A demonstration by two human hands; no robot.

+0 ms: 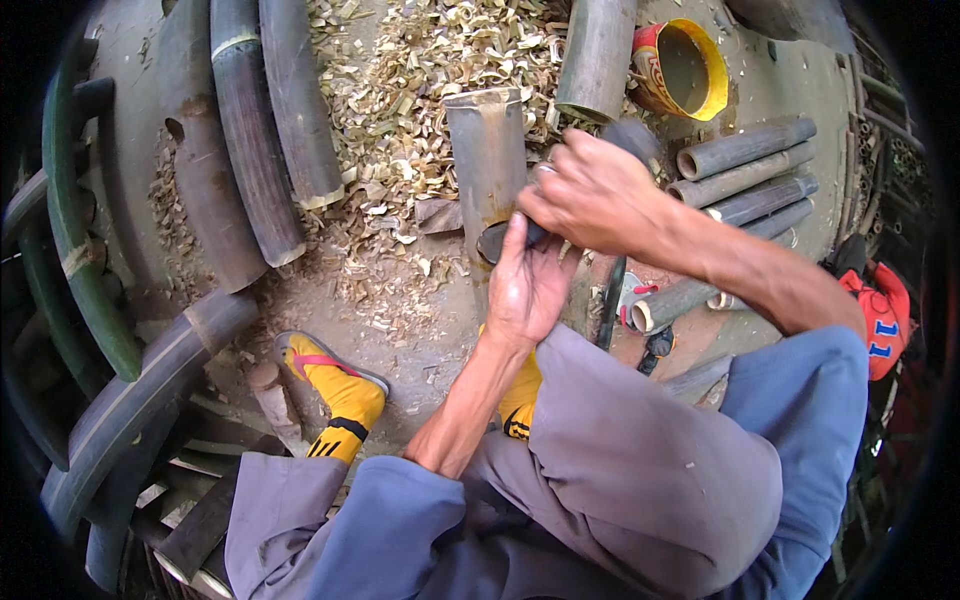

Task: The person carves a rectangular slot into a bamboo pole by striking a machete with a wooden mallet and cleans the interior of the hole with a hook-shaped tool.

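My right hand (590,195) is closed in a fist, its forearm coming in from the right. A blurred dark shape (632,142) shows just beyond its knuckles; I cannot make out what it is. Palm up beneath it is my left hand (535,287), the thumb raised along a dark, rounded piece (497,240) and the fingers partly hidden by the right hand. That dark piece lies against the lower part of a thick grey-brown bamboo section (485,150), which has a brownish stripe down its side. What each hand grips is mostly hidden.
Pale wood shavings (400,130) cover the ground ahead. Long bamboo poles (255,130) lie at left, with a green pole (90,270) farther out. A red and yellow tub of murky liquid (683,70) stands at far right, near several short bamboo tubes (750,145). My sandalled foot (335,380) is at left.
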